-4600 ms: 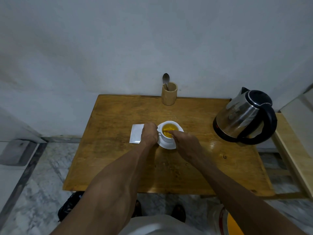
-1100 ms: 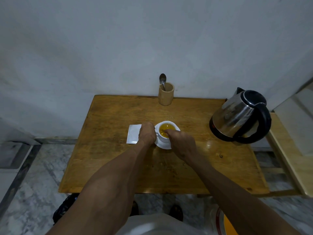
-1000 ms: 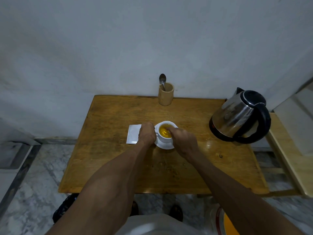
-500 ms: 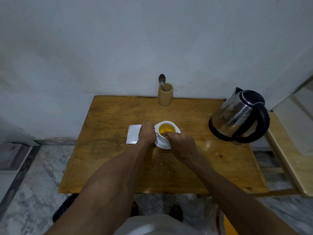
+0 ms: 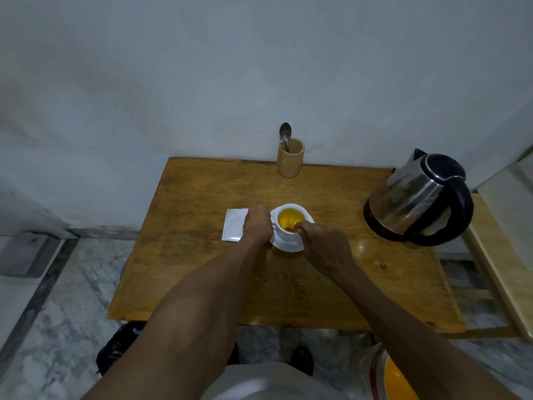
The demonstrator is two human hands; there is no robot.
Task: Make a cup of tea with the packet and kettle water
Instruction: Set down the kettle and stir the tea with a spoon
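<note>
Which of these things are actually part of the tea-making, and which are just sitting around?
In use: cup of tea, saucer, white packet, kettle, left hand, right hand.

Lying about: bamboo holder, spoon standing in it.

1. Our left hand covers the cup's handle and the right edge of the white packet.
2. Whatever our right hand pinches at the rim is too small to tell.
3. The spoon's handle is hidden inside the wooden holder.
4. The orange container is cut off by the bottom edge.
</note>
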